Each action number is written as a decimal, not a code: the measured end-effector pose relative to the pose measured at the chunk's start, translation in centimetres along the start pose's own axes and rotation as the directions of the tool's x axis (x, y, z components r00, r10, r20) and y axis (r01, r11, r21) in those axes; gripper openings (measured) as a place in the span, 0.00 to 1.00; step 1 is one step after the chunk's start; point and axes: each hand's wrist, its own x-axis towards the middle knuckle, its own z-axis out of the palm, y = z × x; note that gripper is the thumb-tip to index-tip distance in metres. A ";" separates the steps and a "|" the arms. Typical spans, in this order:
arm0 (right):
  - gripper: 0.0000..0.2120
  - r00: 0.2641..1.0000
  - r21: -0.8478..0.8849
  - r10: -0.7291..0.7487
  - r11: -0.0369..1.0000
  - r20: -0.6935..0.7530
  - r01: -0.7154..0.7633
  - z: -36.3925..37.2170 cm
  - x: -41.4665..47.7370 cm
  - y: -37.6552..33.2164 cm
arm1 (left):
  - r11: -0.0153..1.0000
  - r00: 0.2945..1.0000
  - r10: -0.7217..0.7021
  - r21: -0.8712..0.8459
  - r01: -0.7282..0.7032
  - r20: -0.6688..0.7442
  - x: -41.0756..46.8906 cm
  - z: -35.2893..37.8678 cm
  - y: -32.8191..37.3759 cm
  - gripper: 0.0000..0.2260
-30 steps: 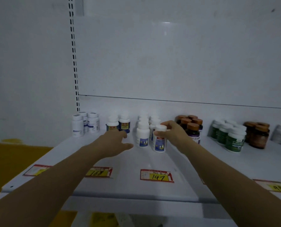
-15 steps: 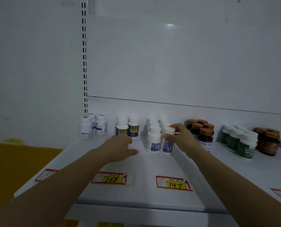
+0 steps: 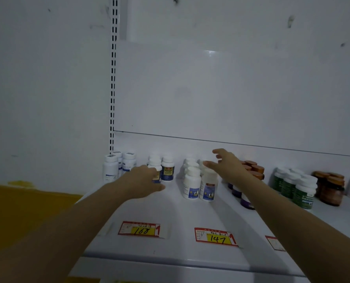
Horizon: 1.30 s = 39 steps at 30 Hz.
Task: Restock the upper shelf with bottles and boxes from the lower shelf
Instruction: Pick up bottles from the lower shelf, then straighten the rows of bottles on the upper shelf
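Observation:
Rows of pill bottles stand on the white upper shelf. Two white bottles with blue labels stand at the front of the middle row. My right hand hovers just above and behind them, fingers spread, holding nothing. My left hand lies low over the shelf in front of the blue-and-yellow labelled bottles, fingers extended toward the nearest one; I cannot tell whether they touch it.
White bottles stand at the far left by the slotted upright. Brown-capped purple bottles, green-labelled bottles and amber jars fill the right. Price tags 168 and 147 sit at the front edge.
My right hand let go of the white blue-labelled bottle, which now stands in the middle row, and lifted above it with fingers spread. My left hand stayed low by the blue-and-yellow bottles.

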 end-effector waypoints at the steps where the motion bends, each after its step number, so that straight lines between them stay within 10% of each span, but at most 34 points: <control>1: 0.30 1.000 -0.020 -0.030 0.999 -0.004 0.030 -0.4 0.0 -0.9 | 1.000 1.000 -0.007 -0.007 0.007 -0.008 -0.1 -0.3 -0.1 0.16; 11: 0.26 0.951 0.083 -0.258 0.965 0.171 0.247 2.2 0.1 -10.5 | 0.979 0.981 -0.189 0.073 0.192 -0.052 -2.6 -3.8 -3.6 0.20; 20: 0.26 0.901 0.057 -0.179 0.984 0.395 0.171 11.1 1.4 -13.6 | 0.901 0.902 -0.432 0.040 0.433 -0.021 -4.1 -4.5 -11.4 0.29; 39: 0.15 0.931 -0.153 0.154 0.982 0.329 -0.109 21.7 3.8 -15.1 | 0.933 0.987 -0.039 -0.349 0.092 0.156 6.1 -1.0 -19.4 0.41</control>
